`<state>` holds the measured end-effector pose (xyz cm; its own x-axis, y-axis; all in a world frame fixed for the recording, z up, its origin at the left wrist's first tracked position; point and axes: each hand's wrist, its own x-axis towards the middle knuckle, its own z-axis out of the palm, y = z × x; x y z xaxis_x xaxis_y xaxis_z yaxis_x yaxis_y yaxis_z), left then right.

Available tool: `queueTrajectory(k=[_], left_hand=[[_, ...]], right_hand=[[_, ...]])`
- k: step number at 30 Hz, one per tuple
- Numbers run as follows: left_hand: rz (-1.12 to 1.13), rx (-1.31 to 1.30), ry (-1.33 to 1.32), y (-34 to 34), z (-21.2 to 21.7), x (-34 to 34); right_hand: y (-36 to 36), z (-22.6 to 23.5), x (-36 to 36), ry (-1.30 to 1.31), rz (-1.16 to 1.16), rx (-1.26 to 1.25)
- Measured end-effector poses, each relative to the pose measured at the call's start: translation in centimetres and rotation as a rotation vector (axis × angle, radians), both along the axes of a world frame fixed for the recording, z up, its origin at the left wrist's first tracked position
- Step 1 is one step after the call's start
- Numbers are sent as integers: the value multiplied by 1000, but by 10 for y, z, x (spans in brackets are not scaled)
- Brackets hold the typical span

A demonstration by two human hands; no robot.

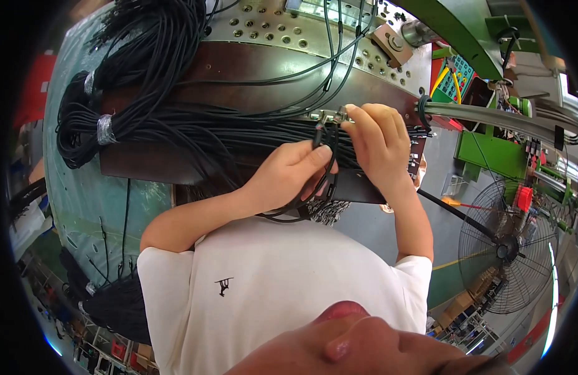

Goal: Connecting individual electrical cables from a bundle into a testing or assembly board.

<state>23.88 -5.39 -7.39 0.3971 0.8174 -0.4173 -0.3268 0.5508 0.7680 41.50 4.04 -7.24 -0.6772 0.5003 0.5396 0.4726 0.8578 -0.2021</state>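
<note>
My left hand [289, 175] pinches a thin black cable [318, 134] near its end and holds a loop of it that hangs below the palm. My right hand [376, 140] is closed on a small metal fitting [331, 116] at the edge of the perforated metal plate [270, 31], fingertips touching the cable's tip. Both hands work over a long bundle of black cables [239, 134] lying across a dark brown board [239, 69].
A large taped coil of black cables [104, 128] lies at the left on the green table [83, 200]. More black cable bunches [114, 306] hang lower left. A green machine frame [464, 25] stands upper right, and a floor fan [508, 250] at the right.
</note>
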Motion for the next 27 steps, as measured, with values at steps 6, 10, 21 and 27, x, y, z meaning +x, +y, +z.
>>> queueTrajectory(k=[6, 10, 21, 27], left_hand=[[76, 178, 247, -3, 9, -3], [220, 149, 142, 4, 11, -4], [112, -196, -156, 28, 21, 3], [-42, 753, 958, 31, 39, -8]], right_hand=[[13, -8, 27, 157, -173, -384], [3, -26, 23, 154, -77, -439], [3, 19, 23, -6, -55, -27], [17, 8, 43, -24, -142, -40]])
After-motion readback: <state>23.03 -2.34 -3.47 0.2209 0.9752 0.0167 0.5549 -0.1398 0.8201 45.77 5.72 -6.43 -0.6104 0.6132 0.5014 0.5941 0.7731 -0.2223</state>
